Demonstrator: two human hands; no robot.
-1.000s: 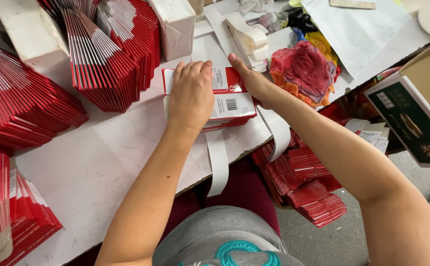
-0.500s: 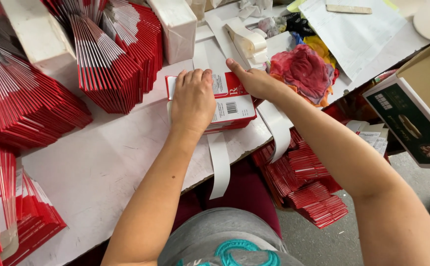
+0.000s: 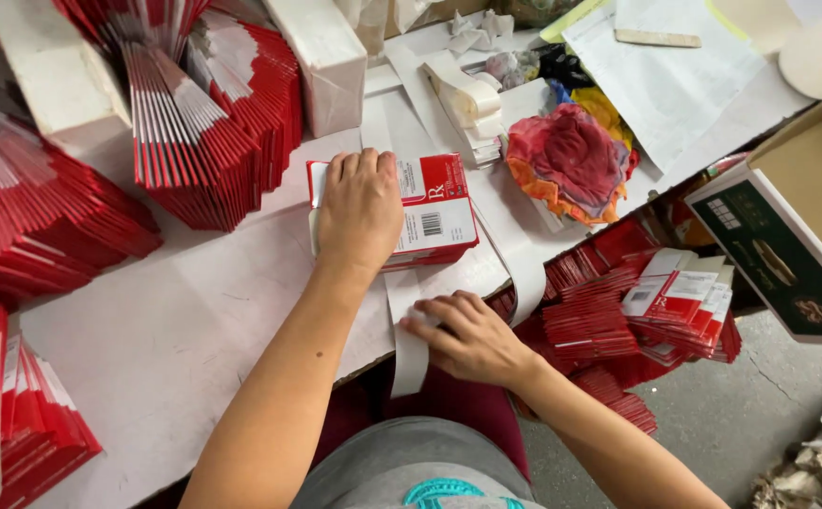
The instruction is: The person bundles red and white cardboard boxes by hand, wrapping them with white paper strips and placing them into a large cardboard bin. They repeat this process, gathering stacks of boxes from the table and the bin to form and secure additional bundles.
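At the centre of the frame a stack of red-and-white flat cartons (image 3: 430, 212) lies on the white table (image 3: 194, 330). The left hand (image 3: 362, 209) rests flat on top of the stack, palm down, fingers extended and close together with the fingertips over the far edge; it presses the stack and does not enclose it. Below, at the near table edge, the right hand (image 3: 472, 337) lies with curled fingers on a white paper strip (image 3: 409, 344) that runs out from under the stack and hangs over the edge; the fingertips touch the strip, but whether they pinch it cannot be determined. A second white strip (image 3: 519, 269) curves off the table just right of the stack. Fanned piles of red cartons (image 3: 194, 123) occupy the upper left of the frame, with a white wrapped block (image 3: 321, 61) beside them. A crumpled red and orange cloth (image 3: 571, 160) lies at upper right of centre, near a bundle of white strips (image 3: 468, 104). More red cartons (image 3: 637, 311) are stacked below table level at the right, next to a dark green box (image 3: 779, 254).
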